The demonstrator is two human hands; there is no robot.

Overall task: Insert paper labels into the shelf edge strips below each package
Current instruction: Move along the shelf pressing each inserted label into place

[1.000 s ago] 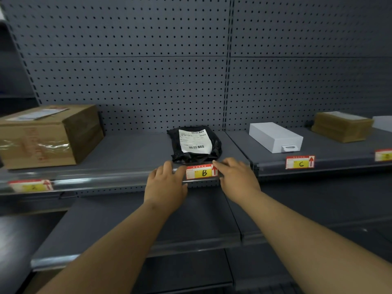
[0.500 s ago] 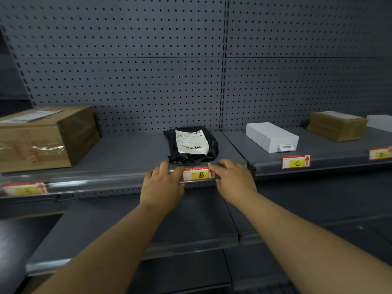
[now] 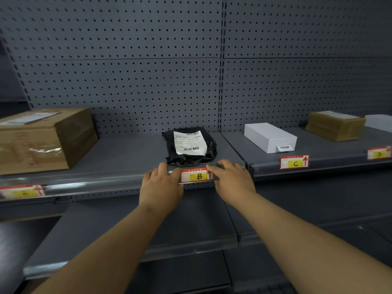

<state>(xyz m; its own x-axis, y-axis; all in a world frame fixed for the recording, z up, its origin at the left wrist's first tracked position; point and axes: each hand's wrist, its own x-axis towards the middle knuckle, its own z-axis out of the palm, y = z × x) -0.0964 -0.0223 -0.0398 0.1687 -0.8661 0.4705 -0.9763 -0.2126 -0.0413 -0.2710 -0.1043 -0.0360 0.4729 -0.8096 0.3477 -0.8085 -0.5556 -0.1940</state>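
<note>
Step in hand: seating the B label [image 3: 197, 176] in the shelf edge strip [image 3: 106, 183], directly below the black mailer bag [image 3: 189, 145].
Left hand [image 3: 161, 187]: lies flat on the strip just left of the B label, fingers spread and released, thumb tip touching the label's left end.
Right hand [image 3: 232, 180]: lies over the strip at the label's right end, fingers extended and pressing, not clenched around anything.
B label: looks level and fully within the strip, arrow pointing up at the bag; by my judgement it is in or nearly so.
Done to the right: the C label [image 3: 294, 162] sits below the white box [image 3: 269, 137]; another label [image 3: 379, 153] sits at the far right edge, near the flat brown parcel [image 3: 335, 128].
Done to the left: a blurred label [image 3: 22, 191] sits below the large cardboard box [image 3: 42, 139].
Left to do: every label slot in view appears filled; whether packages out of view lack labels cannot be told.
</note>
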